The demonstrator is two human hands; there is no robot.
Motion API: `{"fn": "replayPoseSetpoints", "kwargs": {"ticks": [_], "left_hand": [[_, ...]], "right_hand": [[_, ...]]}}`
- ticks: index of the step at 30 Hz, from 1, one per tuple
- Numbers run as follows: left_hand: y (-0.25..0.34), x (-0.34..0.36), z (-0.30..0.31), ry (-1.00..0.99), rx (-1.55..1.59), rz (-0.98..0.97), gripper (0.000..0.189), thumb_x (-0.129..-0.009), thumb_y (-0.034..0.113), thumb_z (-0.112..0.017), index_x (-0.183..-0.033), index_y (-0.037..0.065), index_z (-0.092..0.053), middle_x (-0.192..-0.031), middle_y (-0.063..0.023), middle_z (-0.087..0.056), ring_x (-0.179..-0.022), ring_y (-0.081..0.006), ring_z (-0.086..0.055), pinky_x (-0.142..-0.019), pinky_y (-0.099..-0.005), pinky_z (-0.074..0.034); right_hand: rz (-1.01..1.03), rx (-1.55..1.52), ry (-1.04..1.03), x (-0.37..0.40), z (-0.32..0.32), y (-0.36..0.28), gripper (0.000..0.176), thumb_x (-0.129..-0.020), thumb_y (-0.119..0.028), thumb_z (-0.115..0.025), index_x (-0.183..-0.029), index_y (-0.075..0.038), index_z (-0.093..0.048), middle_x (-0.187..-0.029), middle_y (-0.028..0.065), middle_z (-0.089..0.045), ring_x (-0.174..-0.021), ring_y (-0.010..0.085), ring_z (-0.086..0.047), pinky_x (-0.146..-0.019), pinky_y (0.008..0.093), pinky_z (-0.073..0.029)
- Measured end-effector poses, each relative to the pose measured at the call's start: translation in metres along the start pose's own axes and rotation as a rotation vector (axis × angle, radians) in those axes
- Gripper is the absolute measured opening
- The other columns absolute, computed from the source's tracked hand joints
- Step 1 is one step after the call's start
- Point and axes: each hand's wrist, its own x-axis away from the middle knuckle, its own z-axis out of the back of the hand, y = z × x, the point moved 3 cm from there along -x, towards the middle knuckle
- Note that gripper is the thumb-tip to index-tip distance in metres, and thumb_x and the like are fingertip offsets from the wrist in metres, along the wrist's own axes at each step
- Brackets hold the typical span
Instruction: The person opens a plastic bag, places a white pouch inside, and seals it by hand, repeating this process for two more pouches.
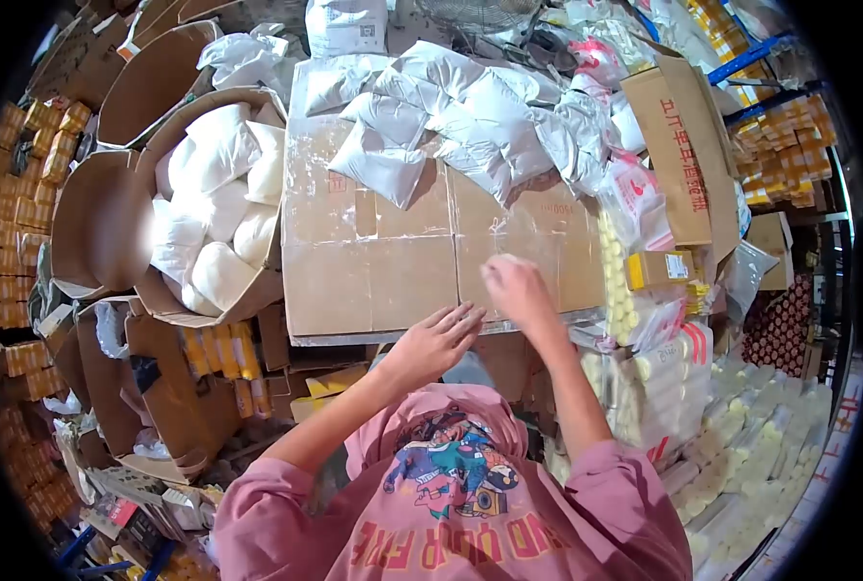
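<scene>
My left hand [433, 341] is at the near edge of the cardboard-covered table [373, 281], its fingers stretched out and nothing visible in them. Just to its right, my right hand [517, 290] is over the cardboard with its fingers curled in. That hand is slightly blurred, and whatever it may hold is hidden. Beyond both hands, white plastic packets [485, 131] lie heaped across the far half of the table. One white packet [381, 160] points toward me at the front of the heap.
At left, a large cardboard drum [275, 242] holds several filled white bags [223, 136]. On the right stand a tall printed carton [672, 155], a small yellow-brown box [659, 269] and bagged pale rolls [669, 378]. Yellow-wrapped packs [790, 145] fill shelves.
</scene>
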Motion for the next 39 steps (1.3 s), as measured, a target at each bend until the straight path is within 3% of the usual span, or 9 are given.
{"fn": "replayPoseSetpoints", "kwargs": {"ticks": [5, 7, 13, 20, 22, 26, 28, 34, 39], "left_hand": [[-0.028, 0.008, -0.043, -0.087, 0.628, 0.284, 0.048, -0.079, 0.017, -0.057, -0.126, 0.014, -0.057, -0.143, -0.0078, -0.045, -0.134, -0.0292, -0.04, -0.112, -0.0403, -0.033], [-0.009, 0.005, 0.028, 0.102, 0.206, -0.006, 0.045, -0.079, 0.017, -0.058, -0.124, 0.012, -0.059, -0.138, -0.0094, -0.05, -0.129, -0.0309, -0.045, -0.109, -0.0402, -0.037], [-0.007, -0.018, 0.13, 0.732, 0.686, 0.384, 0.039, -0.078, 0.009, -0.061, -0.117, 0.001, -0.058, -0.116, -0.0183, -0.061, -0.109, -0.0352, -0.058, -0.096, -0.0421, -0.043], [-0.042, 0.036, 0.007, 0.029, 0.665, 0.478, 0.032, -0.093, 0.03, -0.044, -0.101, 0.006, -0.063, -0.093, -0.0185, -0.065, -0.083, -0.0369, -0.063, -0.071, -0.0457, -0.049], [-0.065, 0.075, -0.017, -0.37, 0.423, 0.665, 0.044, -0.101, 0.036, -0.037, -0.101, 0.001, -0.065, -0.083, -0.0182, -0.068, -0.076, -0.035, -0.066, -0.07, -0.0419, -0.053], [-0.019, 0.033, 0.0, 0.19, 1.922, 0.813, 0.068, -0.098, 0.056, -0.03, -0.131, 0.0, -0.05, -0.122, -0.0208, -0.059, -0.113, -0.0298, -0.056, -0.1, -0.0406, -0.041], [0.007, 0.002, 0.023, 0.421, 2.401, 0.514, 0.073, -0.096, 0.061, -0.029, -0.135, 0.001, -0.044, -0.131, -0.0211, -0.052, -0.12, -0.0317, -0.052, -0.104, -0.0432, -0.037], [0.001, 0.011, 0.104, 1.162, 2.445, 0.061, 0.055, -0.098, 0.046, -0.037, -0.135, 0.007, -0.046, -0.128, -0.0198, -0.053, -0.122, -0.0424, -0.049, -0.089, -0.052, -0.05], [-0.005, -0.035, -0.001, 1.069, 2.261, 0.368, 0.038, -0.098, 0.029, -0.046, -0.127, 0.005, -0.051, -0.114, -0.0177, -0.06, -0.101, -0.0329, -0.062, -0.086, -0.0486, -0.052]], "right_hand": [[0.504, -0.207, 0.054, 0.022, -0.007, -0.085, 0.03, -0.084, -0.031, -0.056, -0.094, -0.006, -0.067, -0.093, 0.0212, -0.065, -0.09, 0.0354, -0.061, -0.085, 0.044, -0.047], [-0.383, -0.278, -0.319, 0.027, -0.062, 0.054, 0.048, -0.093, -0.044, -0.046, -0.1, -0.002, -0.067, -0.105, 0.023, -0.065, -0.1, 0.0378, -0.061, -0.088, 0.0458, -0.047], [0.044, 0.343, -0.711, 0.054, -0.086, 0.052, 0.032, -0.088, -0.033, -0.054, -0.098, -0.007, -0.071, -0.098, 0.0151, -0.068, -0.1, 0.0322, -0.063, -0.087, 0.0455, -0.049], [0.815, 0.11, -0.17, 0.061, 0.034, -0.099, 0.037, -0.084, -0.019, -0.056, -0.118, -0.006, -0.061, -0.116, 0.0119, -0.062, -0.112, 0.0275, -0.058, -0.1, 0.0438, -0.042], [0.724, -0.003, -0.145, 0.058, 0.065, -0.117, 0.038, -0.084, -0.017, -0.061, -0.121, -0.006, -0.06, -0.118, 0.011, -0.062, -0.109, 0.0282, -0.06, -0.096, 0.039, -0.046], [0.415, -0.813, -0.742, 0.047, 0.069, -0.126, 0.035, -0.087, -0.018, -0.065, -0.116, 0.0, -0.059, -0.102, 0.0126, -0.067, -0.098, 0.0252, -0.065, -0.086, 0.0353, -0.052], [-0.296, -1.88, -1.011, 0.047, -0.001, -0.094, 0.03, -0.088, -0.02, -0.061, -0.112, 0.0, -0.061, -0.102, 0.0117, -0.068, -0.094, 0.0245, -0.066, -0.084, 0.0407, -0.051], [-1.234, -1.462, 0.095, 0.068, -0.089, 0.128, 0.042, -0.094, -0.033, -0.047, -0.121, -0.002, -0.051, -0.121, 0.0137, -0.057, -0.113, 0.0262, -0.055, -0.1, 0.0411, -0.043], [-0.767, -2.118, -0.38, 0.031, -0.087, 0.017, 0.039, -0.093, -0.029, -0.039, -0.115, -0.001, -0.054, -0.111, 0.0136, -0.062, -0.107, 0.0272, -0.057, -0.098, 0.0395, -0.043]]}}
